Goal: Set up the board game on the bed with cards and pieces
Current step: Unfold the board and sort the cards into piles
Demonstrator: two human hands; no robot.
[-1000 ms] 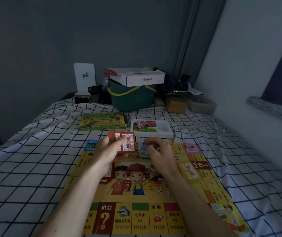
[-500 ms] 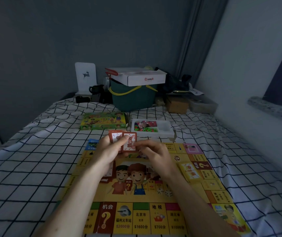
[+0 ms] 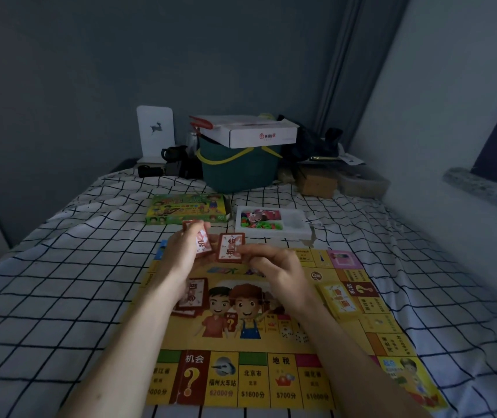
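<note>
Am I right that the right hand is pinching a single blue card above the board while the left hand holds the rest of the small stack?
Not quite. The card pinched by the right hand is red with a white centre, not blue, as the head view shows. The rest stands: it is held above the board, and the left hand holds the small stack.

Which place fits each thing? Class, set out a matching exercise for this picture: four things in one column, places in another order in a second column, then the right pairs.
Things:
1. red card
2. yellow card stack
3. white tray
4. green game box

Places:
A. on the bedsheet, beyond the board's far left
B. pinched in the right hand
C. on the board's right side
D. on the bedsheet, beyond the board's far right

Pairs: 1-B, 2-C, 3-D, 4-A
</note>
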